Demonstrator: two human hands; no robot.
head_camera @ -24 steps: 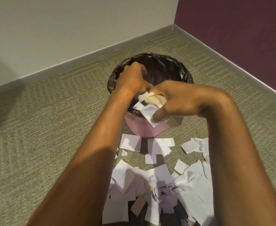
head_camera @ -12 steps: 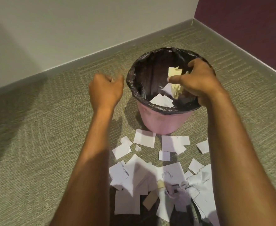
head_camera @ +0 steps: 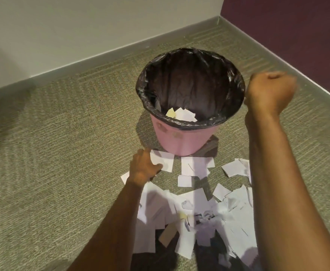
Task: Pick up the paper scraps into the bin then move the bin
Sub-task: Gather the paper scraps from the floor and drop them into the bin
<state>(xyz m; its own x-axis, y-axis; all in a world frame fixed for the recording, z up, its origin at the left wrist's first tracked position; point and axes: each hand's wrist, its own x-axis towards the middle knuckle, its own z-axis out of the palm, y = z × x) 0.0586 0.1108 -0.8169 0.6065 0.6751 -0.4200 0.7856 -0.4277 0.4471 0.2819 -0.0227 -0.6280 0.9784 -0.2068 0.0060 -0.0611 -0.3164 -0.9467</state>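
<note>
Here our left hand is down on the carpet, thumb across the left edge of a white paper scrap; whether it pinches yet we cannot tell. The scrap stretches rightward from that hand, the pink bin just beyond it. Our right hand, a blurred fist with nothing visible in it, hangs right of the bin, farther from the loose scraps.
</note>
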